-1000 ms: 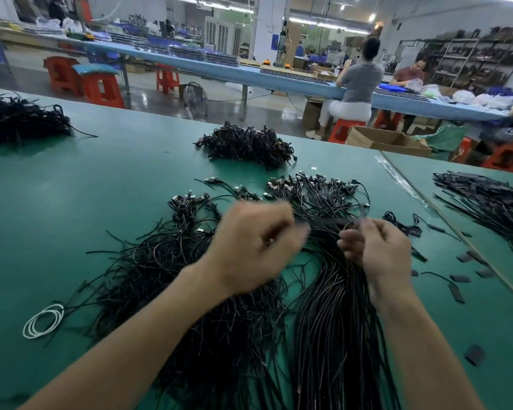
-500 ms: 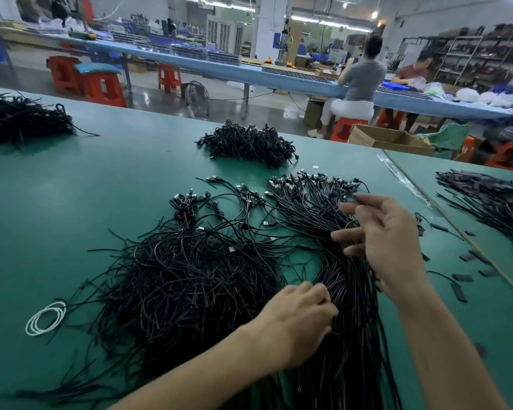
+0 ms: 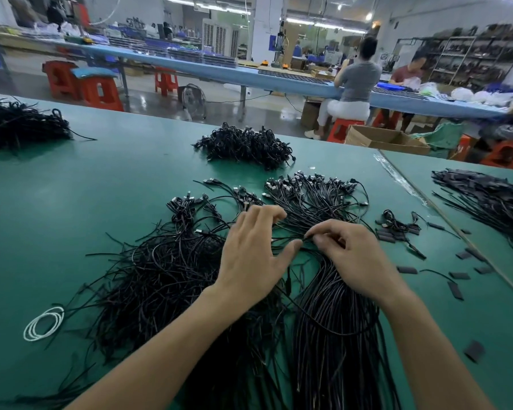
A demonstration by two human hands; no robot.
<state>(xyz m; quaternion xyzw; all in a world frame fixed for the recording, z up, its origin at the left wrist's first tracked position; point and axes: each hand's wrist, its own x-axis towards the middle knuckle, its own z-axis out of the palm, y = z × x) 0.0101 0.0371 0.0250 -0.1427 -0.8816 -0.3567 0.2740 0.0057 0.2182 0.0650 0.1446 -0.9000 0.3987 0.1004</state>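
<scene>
Cables [image 3: 323,294] heaped on green bench [image 3: 71,220]. Pinches one strand [image 3: 304,238] atop the heap with right hand [image 3: 353,258], drawn back from the plug ends [image 3: 308,186]; raises left hand [image 3: 252,255] from the heap's near end, fingers now spread loose alongside.

Left hand [image 3: 251,255] up from the cable bundle's [image 3: 335,321] near end, fingers now spread; right hand [image 3: 353,255] drawn back from the connector ends [image 3: 308,184] (now pinching a single wire [image 3: 304,240]).

No legible text or labels anywhere.
</scene>
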